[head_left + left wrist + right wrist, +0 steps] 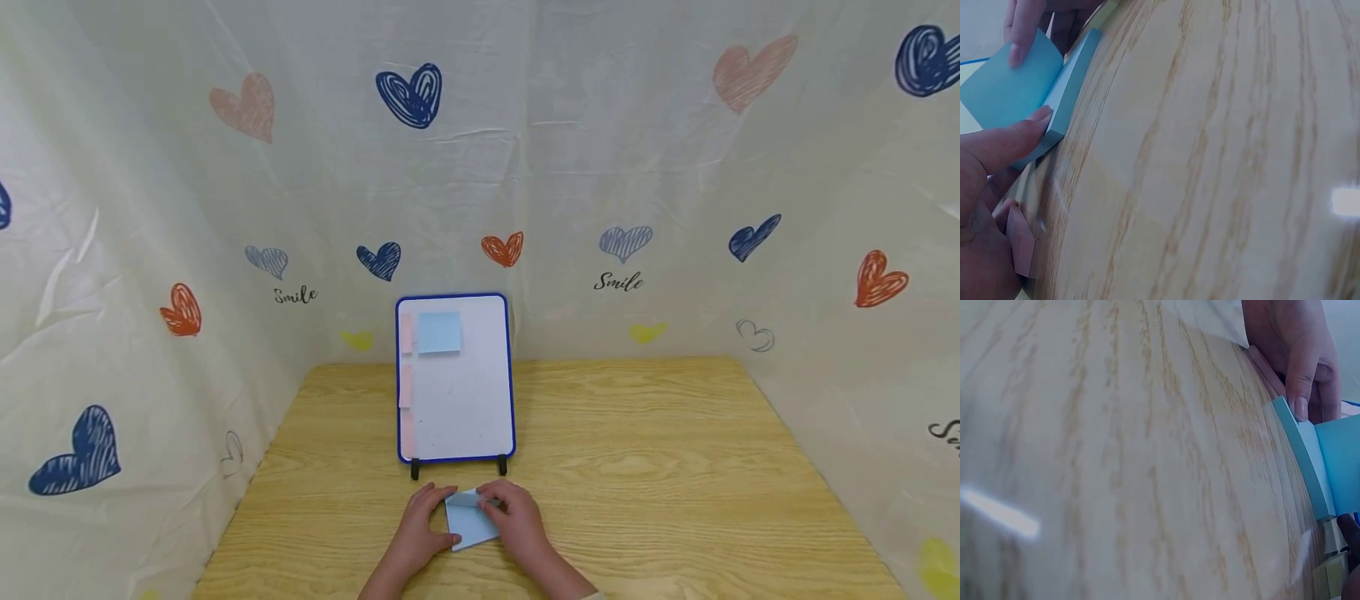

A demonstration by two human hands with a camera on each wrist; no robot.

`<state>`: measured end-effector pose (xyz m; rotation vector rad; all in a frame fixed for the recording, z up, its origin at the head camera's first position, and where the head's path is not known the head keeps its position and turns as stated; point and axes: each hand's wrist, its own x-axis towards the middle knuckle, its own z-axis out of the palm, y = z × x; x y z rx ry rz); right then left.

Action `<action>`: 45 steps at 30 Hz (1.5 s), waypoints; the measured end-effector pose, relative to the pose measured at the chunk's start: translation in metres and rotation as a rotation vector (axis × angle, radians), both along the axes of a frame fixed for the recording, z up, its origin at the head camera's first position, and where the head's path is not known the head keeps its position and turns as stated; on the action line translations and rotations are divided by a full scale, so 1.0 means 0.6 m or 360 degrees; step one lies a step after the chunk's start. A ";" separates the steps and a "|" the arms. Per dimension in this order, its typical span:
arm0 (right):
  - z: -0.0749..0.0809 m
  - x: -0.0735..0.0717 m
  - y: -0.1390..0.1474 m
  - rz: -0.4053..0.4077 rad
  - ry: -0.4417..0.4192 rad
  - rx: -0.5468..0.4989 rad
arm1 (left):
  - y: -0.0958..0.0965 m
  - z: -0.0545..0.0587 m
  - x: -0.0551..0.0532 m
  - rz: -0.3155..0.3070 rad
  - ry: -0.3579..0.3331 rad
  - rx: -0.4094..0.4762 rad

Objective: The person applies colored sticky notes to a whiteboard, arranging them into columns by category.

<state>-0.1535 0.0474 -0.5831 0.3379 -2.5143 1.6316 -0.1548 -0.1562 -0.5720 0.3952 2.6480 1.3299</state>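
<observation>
A pad of light blue sticky notes (pixel 471 529) is on the wooden table, between both hands. My left hand (pixel 420 529) grips it along its left side, with the thumb (pixel 1032 128) pressing on the near corner. The right hand (pixel 517 521) pinches the top sheet (pixel 1016 84), which is bent up and away from the rest of the pad. Beside the left hand lies a pink pad (pixel 1022 244), partly covered by that hand. A pale yellow pad (pixel 1333 575) shows next to the right hand.
Behind the hands stands a blue-framed whiteboard (pixel 472 400) on black feet (pixel 502 464). One blue sticky note (pixel 439 332) is stuck near its top, and pink strips (pixel 406 386) run down its left edge. A heart-printed curtain (pixel 570 183) encloses the table (pixel 660 467).
</observation>
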 end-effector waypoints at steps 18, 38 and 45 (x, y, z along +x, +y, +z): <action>-0.008 -0.002 -0.002 -0.0167 -0.0181 -0.0090 | 0.003 -0.003 -0.002 0.0051 -0.0029 -0.0023; -0.012 -0.006 -0.003 -0.0293 -0.0244 -0.0232 | 0.003 -0.008 -0.005 0.0025 0.0054 0.0026; -0.015 -0.006 -0.003 -0.0319 -0.0259 -0.0297 | 0.003 -0.009 -0.003 0.0010 0.0084 0.0043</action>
